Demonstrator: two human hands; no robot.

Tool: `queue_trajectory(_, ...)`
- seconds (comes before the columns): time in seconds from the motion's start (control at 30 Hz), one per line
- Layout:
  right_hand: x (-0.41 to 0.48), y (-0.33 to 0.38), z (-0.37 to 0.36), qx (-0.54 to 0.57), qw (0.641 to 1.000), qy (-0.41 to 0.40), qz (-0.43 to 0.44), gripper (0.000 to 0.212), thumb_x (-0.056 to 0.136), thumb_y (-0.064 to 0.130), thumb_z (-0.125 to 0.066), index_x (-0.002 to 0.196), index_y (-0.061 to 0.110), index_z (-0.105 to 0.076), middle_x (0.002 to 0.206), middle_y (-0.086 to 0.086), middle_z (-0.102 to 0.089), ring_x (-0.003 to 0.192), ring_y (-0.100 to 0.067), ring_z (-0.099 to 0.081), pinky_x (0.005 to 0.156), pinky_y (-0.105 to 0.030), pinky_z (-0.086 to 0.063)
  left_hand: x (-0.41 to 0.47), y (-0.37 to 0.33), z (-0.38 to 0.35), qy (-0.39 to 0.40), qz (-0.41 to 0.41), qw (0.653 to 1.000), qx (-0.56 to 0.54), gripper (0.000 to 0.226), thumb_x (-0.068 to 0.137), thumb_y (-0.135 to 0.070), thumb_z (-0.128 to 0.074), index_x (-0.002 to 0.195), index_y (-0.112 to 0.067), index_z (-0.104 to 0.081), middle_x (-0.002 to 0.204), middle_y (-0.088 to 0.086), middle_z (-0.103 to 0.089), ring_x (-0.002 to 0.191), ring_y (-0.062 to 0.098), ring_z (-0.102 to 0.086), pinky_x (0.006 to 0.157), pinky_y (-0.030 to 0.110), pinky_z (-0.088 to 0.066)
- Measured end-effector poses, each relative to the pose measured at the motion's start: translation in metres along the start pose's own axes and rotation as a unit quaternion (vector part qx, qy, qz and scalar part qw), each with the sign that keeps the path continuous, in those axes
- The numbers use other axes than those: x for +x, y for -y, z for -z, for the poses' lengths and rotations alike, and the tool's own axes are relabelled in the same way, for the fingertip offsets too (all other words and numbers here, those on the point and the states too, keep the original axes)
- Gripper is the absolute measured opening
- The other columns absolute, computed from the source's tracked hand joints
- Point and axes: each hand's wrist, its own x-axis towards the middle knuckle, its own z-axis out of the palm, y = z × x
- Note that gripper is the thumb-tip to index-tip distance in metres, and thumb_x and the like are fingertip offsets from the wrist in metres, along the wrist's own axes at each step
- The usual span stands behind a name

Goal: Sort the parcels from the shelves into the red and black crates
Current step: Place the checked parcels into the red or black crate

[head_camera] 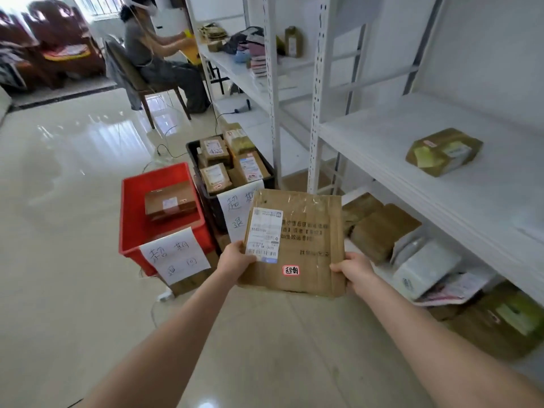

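Left hand and right hand grip a flat cardboard parcel by its near corners, held above the floor. Red crate (one box inside) and full black crate just beyond; white shelving to the right holds more parcels.

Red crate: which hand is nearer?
Left. The left hand grips the flat parcel at its corner beside the red crate; the right hand grips the opposite corner, toward the shelves.
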Motion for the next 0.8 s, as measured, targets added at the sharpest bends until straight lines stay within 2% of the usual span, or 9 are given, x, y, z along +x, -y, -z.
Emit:
queue_trajectory(0.13, 0.023, 0.047, -0.062, -0.033, 0.998, 0.032, 0.03, 0.051, 0.086, -0.001, -0.066, 0.134, 0.007, -0.052, 0.124, -0.012, -0.062, 0.111, -0.029, -0.059, 0.097, -0.044, -0.05, 0.042, 0.009, 0.049, -0.03, 0.027, 0.998, -0.044, 0.039, 0.086, -0.007, -0.065, 0.123, -0.009, -0.054, 0.117, 0.007, -0.062, 0.105, 0.024, -0.06, 0.092, 0.04, -0.052)
queue_trajectory(0.3, 0.062, 0.108, -0.126, -0.094, 0.992, 0.046, 0.074, 0.062, 0.085, 0.007, -0.071, 0.141, 0.009, -0.046, 0.134, -0.01, -0.057, 0.118, -0.03, -0.056, 0.1, -0.044, -0.048, 0.101, 0.01, 0.098, -0.063, 0.041, 0.995, -0.062, 0.044, 0.087, -0.009, -0.065, 0.128, -0.009, -0.05, 0.123, 0.009, -0.061, 0.105, 0.023, -0.06, 0.089, 0.037, -0.052)
queue_trajectory(0.4, 0.096, 0.146, -0.168, -0.134, 0.984, 0.058, 0.105, 0.054, 0.084, 0.011, -0.072, 0.135, 0.011, -0.053, 0.129, -0.008, -0.061, 0.115, -0.028, -0.058, 0.099, -0.044, -0.048, 0.139, 0.006, 0.126, -0.1, 0.052, 0.991, -0.079, 0.045, 0.089, -0.013, -0.065, 0.131, -0.01, -0.049, 0.123, 0.007, -0.059, 0.105, 0.02, -0.057, 0.084, 0.033, -0.051)
queue_trajectory(0.5, 0.129, 0.185, -0.215, -0.173, 0.974, 0.077, 0.128, 0.038, 0.087, 0.014, -0.069, 0.123, 0.013, -0.062, 0.119, -0.007, -0.065, 0.108, -0.027, -0.061, 0.095, -0.042, -0.05, 0.179, 0.006, 0.155, -0.139, 0.072, 0.983, -0.093, 0.043, 0.088, -0.019, -0.067, 0.127, -0.012, -0.051, 0.123, 0.005, -0.06, 0.107, 0.02, -0.059, 0.086, 0.035, -0.053)
queue_trajectory(0.67, 0.166, 0.238, -0.292, -0.247, 0.948, 0.128, 0.155, 0.042, 0.088, 0.022, -0.068, 0.129, 0.017, -0.058, 0.125, -0.004, -0.063, 0.112, -0.027, -0.059, 0.098, -0.043, -0.049, 0.227, 0.016, 0.206, -0.188, 0.111, 0.97, -0.105, 0.038, 0.087, -0.022, -0.068, 0.122, -0.014, -0.054, 0.12, 0.004, -0.062, 0.101, 0.017, -0.059, 0.079, 0.032, -0.053)
queue_trajectory(0.8, 0.18, 0.263, -0.364, -0.269, 0.932, 0.171, 0.173, 0.042, 0.088, 0.021, -0.068, 0.129, 0.017, -0.058, 0.125, -0.004, -0.062, 0.112, -0.026, -0.059, 0.092, -0.038, -0.05, 0.251, 0.032, 0.255, -0.232, 0.135, 0.957, -0.108, 0.04, 0.088, -0.02, -0.066, 0.125, -0.012, -0.052, 0.116, 0.002, -0.06, 0.097, 0.019, -0.057, 0.074, 0.032, -0.052)
